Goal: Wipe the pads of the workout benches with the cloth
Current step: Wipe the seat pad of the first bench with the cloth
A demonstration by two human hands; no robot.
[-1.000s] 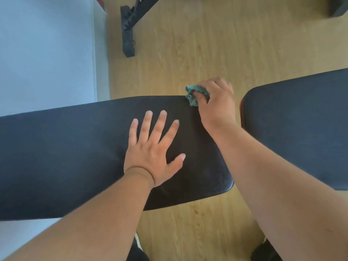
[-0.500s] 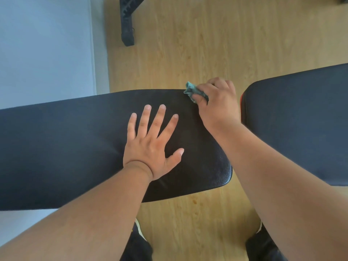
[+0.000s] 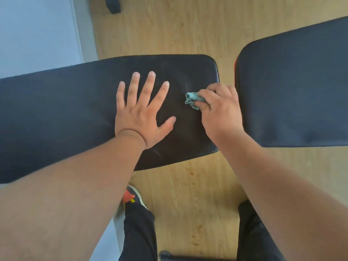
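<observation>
A long black bench pad (image 3: 66,113) runs from the left edge to the middle of the view. My left hand (image 3: 140,113) lies flat on it with the fingers spread. My right hand (image 3: 220,112) grips a small crumpled teal cloth (image 3: 193,99) and presses it onto the pad near its right end. Only a corner of the cloth shows outside my fingers. A second black pad (image 3: 293,87) sits to the right, across a narrow gap.
Light wooden floor (image 3: 178,29) lies beyond and below the pads. A pale wall or panel (image 3: 37,32) fills the upper left. A black bench foot (image 3: 113,4) shows at the top. My legs in dark trousers and a shoe (image 3: 131,196) are below.
My right hand has dragged the cloth from the pad's far right corner toward me, onto the middle of the right end. My left hand stays flat in place.
</observation>
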